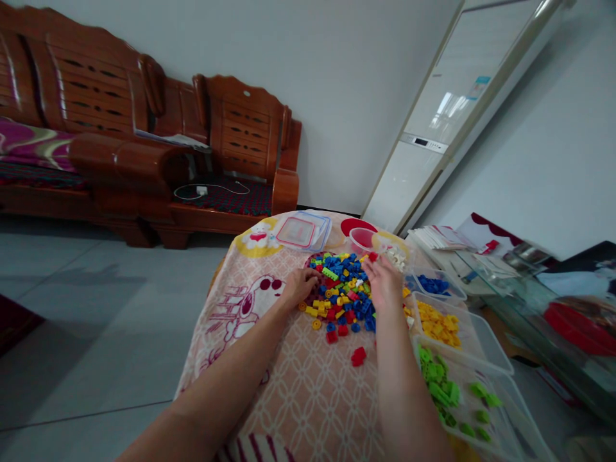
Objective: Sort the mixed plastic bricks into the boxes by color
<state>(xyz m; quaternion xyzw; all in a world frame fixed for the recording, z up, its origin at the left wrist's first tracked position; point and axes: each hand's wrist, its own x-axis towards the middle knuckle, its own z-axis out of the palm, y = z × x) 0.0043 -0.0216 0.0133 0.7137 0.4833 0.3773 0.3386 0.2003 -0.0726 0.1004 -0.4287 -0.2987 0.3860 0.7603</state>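
Note:
A heap of small plastic bricks (344,292) in blue, yellow, red and green lies on a table covered with a pink patterned cloth (308,391). My left hand (301,284) rests at the heap's left edge with its fingers curled down onto the bricks. My right hand (384,279) is over the heap's right side, fingers bent; a red brick (373,256) shows at its fingertips. Whether it grips that brick is unclear. A lone red brick (358,356) lies nearer to me.
Clear tubs stand along the right: green bricks (440,385), yellow bricks (439,324), blue bricks (433,284), white bricks (397,258). Lids (303,230) and a red-rimmed bowl (362,239) sit at the far end. Wooden sofa (144,147) left, glass table (543,301) right.

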